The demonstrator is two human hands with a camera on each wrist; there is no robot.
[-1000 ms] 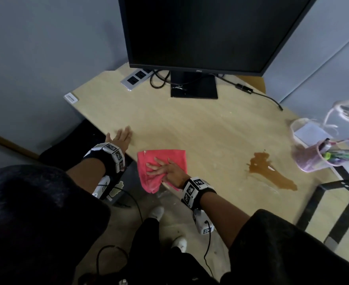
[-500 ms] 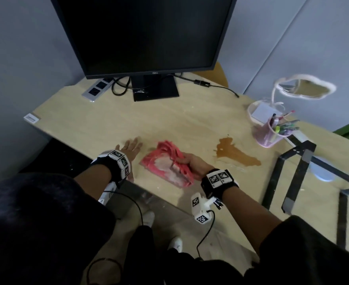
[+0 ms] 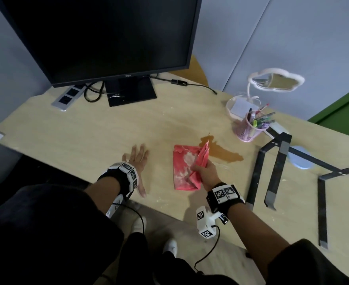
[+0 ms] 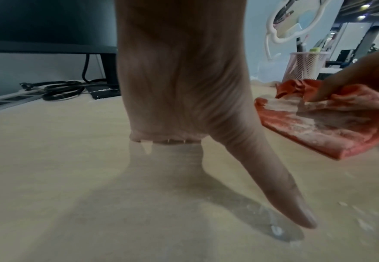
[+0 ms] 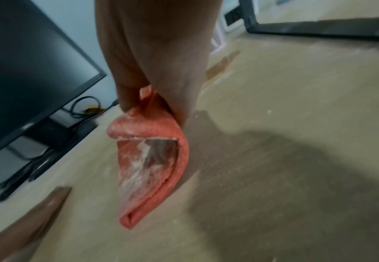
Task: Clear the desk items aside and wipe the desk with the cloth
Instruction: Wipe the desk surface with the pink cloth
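A pink-red cloth smeared with white residue lies partly lifted near the middle of the light wooden desk. My right hand pinches a bunched fold of it; in the right wrist view the cloth hangs folded from the fingers above the desk. Just beyond the cloth's far corner spreads a brown liquid spill. To the left, my left hand rests flat on the desk with straight fingers, apart from the cloth.
A black monitor on its stand, cables and a power strip line the back. On the right stand a pink mesh pen cup, a white cloud-shaped mirror and a black metal laptop stand. The desk's front edge runs just below my wrists.
My right hand went from pressing flat on the cloth to pinching it, and has carried it rightward to the spill's edge. The left hand stays flat on the desk.
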